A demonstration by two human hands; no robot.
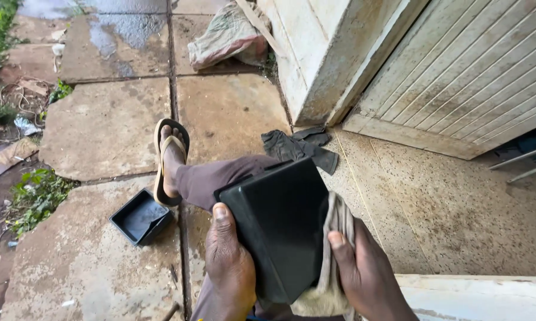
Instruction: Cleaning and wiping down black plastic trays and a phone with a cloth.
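My left hand (229,261) grips the left edge of a black square plastic container (277,223), held bottom-up above my lap. My right hand (363,270) presses a grey-beige cloth (333,255) against the container's right side, thumb on top of the cloth. My leg in brown trousers stretches forward, with the foot in a tan flip-flop (168,157) resting on the paving.
A second black square tray (140,217) lies open-side up on the paving slab by my foot. A dark crumpled rag (298,145) lies near the white door frame (321,65). A sack (226,35) sits farther back. Weeds and litter line the left edge.
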